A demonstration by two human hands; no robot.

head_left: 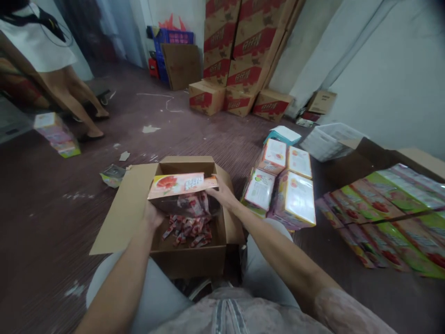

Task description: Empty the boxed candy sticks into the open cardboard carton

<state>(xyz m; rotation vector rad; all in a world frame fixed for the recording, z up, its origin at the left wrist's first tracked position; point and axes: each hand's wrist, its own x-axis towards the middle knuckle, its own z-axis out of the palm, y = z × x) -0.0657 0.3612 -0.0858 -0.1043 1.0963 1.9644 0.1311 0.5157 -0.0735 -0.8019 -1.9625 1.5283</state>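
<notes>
An open cardboard carton [189, 260] stands between my knees, its flaps spread outward. Over it I hold a small printed box [179, 183] with red fruit on its orange-and-white side, tilted with its opening toward me. My left hand [153, 216] grips its left end; those fingers are partly hidden. At the right end, my right hand [220, 192] is closed on its edge near an end flap. Red-and-white wrapped sachets [194, 204] show at the box's mouth. Below, a loose heap of small sachets [189, 230] lies on the carton's bottom.
Small printed boxes [295, 197] stand to my right, with larger rows of boxes [389, 208] beyond. A white basket [330, 141] sits behind them. Tall stacked cartons [250, 51] line the back wall. At left are a torn wrapper [113, 176], stacked boxes [57, 134] and a standing person [69, 86].
</notes>
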